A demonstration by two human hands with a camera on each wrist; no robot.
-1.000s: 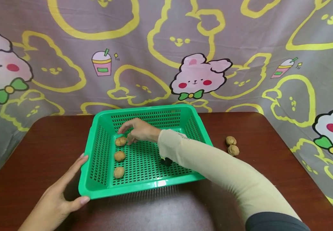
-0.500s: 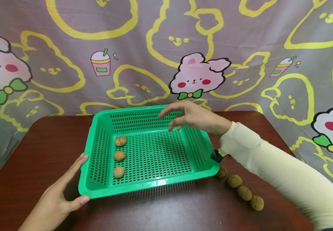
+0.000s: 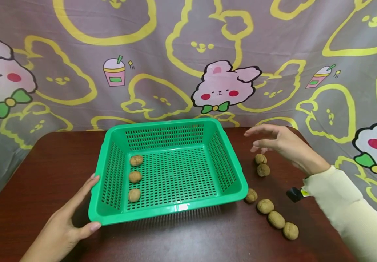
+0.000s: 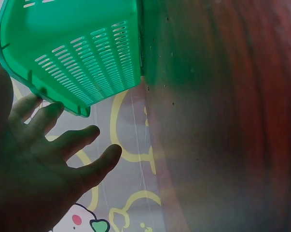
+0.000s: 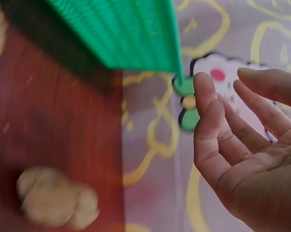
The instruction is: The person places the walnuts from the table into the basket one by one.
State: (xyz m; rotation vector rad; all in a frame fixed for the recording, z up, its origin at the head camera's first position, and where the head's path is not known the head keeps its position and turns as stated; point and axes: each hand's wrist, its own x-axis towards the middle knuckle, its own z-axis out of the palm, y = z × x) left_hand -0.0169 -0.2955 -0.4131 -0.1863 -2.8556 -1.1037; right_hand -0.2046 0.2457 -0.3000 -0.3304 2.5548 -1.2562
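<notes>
One left hand (image 3: 60, 220) is resting unclenched on the left rim of the basket (image 3: 136, 215); three walnuts (image 3: 135, 177) lining its left edge; six loose walnuts (image 3: 276, 219) lying off its right. Right hand (image 3: 281, 143) hovering empty toward far-right corner of table (image 3: 60, 156): apparently between placements, next needing a pinch.

- Basket (image 3: 181, 207): bright green all over, patterned with rows of narrow slots.
- Walnuts (image 3: 135, 177): tan to light brown.
- Table (image 3: 44, 182): dark reddish brown, with darker streaks.
- Cloth (image 3: 162, 22): greyish mauve, printed with thick yellow animal outlines, pinkish-white rabbits (image 3: 221, 83) with red cheeks and green bows, and pink cups (image 3: 115, 72) with yellow bands.
- Sleeve (image 3: 348, 207): pale cream.
</notes>
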